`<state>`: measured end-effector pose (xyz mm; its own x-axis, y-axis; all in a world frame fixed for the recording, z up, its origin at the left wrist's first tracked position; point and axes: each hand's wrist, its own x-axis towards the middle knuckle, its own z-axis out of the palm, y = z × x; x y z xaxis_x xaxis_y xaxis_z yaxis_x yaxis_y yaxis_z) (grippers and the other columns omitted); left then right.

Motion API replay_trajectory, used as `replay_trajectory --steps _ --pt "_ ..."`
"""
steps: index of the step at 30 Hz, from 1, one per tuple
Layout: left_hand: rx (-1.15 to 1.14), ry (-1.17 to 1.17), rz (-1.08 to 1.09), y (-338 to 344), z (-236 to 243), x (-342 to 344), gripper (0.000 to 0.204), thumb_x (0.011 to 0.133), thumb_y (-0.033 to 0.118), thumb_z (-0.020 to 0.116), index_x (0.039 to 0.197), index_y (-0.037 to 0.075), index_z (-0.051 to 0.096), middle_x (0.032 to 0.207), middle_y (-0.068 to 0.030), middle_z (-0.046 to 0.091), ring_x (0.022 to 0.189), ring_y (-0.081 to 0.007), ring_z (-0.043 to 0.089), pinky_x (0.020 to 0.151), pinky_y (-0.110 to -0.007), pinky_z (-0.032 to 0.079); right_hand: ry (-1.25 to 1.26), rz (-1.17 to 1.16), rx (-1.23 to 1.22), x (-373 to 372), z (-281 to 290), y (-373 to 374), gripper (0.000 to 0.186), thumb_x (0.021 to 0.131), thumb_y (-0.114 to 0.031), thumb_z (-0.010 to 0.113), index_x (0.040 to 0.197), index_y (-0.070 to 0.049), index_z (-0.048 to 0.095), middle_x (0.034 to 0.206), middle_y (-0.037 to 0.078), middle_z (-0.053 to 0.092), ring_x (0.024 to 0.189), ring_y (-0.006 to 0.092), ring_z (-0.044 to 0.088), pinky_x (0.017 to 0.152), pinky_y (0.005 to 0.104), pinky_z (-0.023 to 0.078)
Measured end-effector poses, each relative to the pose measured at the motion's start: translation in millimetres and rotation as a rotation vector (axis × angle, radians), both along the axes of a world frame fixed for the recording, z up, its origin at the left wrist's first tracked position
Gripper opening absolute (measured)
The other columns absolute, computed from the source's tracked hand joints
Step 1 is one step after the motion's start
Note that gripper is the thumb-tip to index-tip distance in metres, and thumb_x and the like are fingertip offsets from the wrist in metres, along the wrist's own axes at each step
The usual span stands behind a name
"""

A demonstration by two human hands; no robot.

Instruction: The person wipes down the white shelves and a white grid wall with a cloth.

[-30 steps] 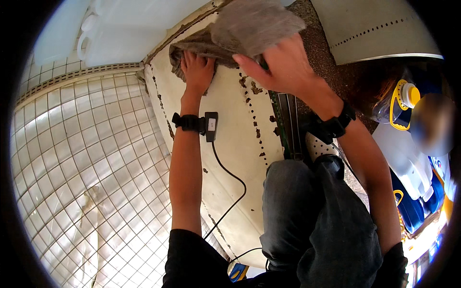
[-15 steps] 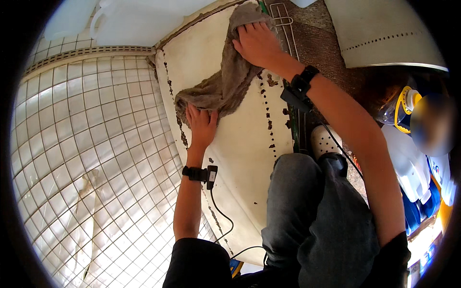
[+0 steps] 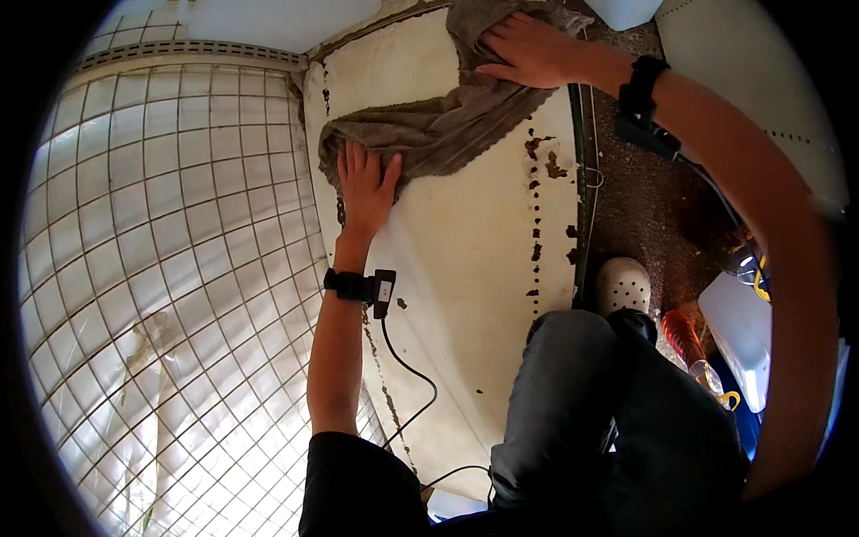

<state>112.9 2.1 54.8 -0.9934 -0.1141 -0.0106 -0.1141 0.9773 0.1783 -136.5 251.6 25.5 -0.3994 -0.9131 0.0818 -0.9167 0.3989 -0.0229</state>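
Near the upper edge of a worn cream panel (image 3: 447, 295) lies a long, crumpled grey-brown cloth (image 3: 429, 130). My left hand (image 3: 362, 183) rests on its left end, fingers spread and pointing away from me. My right hand (image 3: 532, 54) presses on the upper right part, thumb apart and fingers stretched over the fabric. Both wrists wear black straps with small cabled devices. Rows of dark chipped spots run along the panel, which has a dark green right edge.
A white tiled surface (image 3: 179, 224) fills the left. Pale containers (image 3: 277, 22) stand at the top. My shoe (image 3: 622, 285) rests on dark flooring (image 3: 631, 215) beside a red object (image 3: 682, 336) and plastic jugs (image 3: 734, 331). A pale sheet (image 3: 752, 54) lies upper right.
My left hand has moved toward me along the panel since a second ago. My right hand went left, then back right. The cloth, bunched at the top earlier, is stretched out between them.
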Motion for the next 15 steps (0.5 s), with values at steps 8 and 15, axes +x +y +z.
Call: replay_trajectory --steps 8,15 --pt "-0.264 0.110 -0.062 -35.7 -13.7 -24.6 0.037 0.095 0.024 0.040 0.117 -0.004 0.050 0.136 -0.0259 0.038 0.130 -0.0424 0.030 0.110 -0.050 0.017 -0.078 0.199 0.271 8.0 35.9 -62.9 0.056 0.096 -0.046 0.039 0.126 0.002 0.044 0.121 0.018 0.052 0.116 0.0329 0.046 0.101 0.0415 0.033" --pt "-0.301 0.155 0.258 -27.2 -23.3 -36.9 0.041 0.088 0.018 0.042 0.119 -0.009 0.048 0.135 -0.0288 0.038 0.131 -0.0410 0.029 0.111 -0.050 0.017 -0.056 0.031 -0.251 36.5 -18.5 -160.6 0.050 0.096 -0.042 0.041 0.120 0.001 0.050 0.120 0.018 0.053 0.116 0.0325 0.046 0.100 0.0417 0.032"
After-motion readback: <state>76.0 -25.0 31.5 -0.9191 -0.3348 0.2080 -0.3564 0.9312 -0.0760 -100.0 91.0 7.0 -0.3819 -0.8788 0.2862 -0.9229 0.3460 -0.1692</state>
